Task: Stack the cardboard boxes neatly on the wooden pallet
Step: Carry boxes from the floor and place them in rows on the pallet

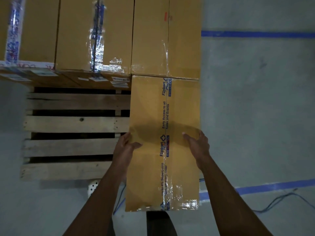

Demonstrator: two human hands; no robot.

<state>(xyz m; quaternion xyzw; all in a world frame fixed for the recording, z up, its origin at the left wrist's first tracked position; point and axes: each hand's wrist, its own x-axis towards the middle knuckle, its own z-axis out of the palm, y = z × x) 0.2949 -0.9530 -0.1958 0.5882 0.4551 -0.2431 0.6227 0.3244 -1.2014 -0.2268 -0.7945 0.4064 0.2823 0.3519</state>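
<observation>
A long brown cardboard box [148, 108] with printed blue tape down its middle lies on the right side of the wooden pallet [75, 123], its far end against another box. My left hand [125, 145] grips its left edge, thumb on top. My right hand [197, 143] grips its right edge, thumb on the top face. Three taped cardboard boxes [76, 34] stand in a row across the far part of the pallet, with lower labelled boxes [95, 80] under them.
Bare pallet slats lie to the left of the held box. The grey floor carries blue tape lines [255, 34] on the right. A dark cable [281, 200] runs over the floor at the lower right. A white perforated object [92, 186] sits by the pallet's near edge.
</observation>
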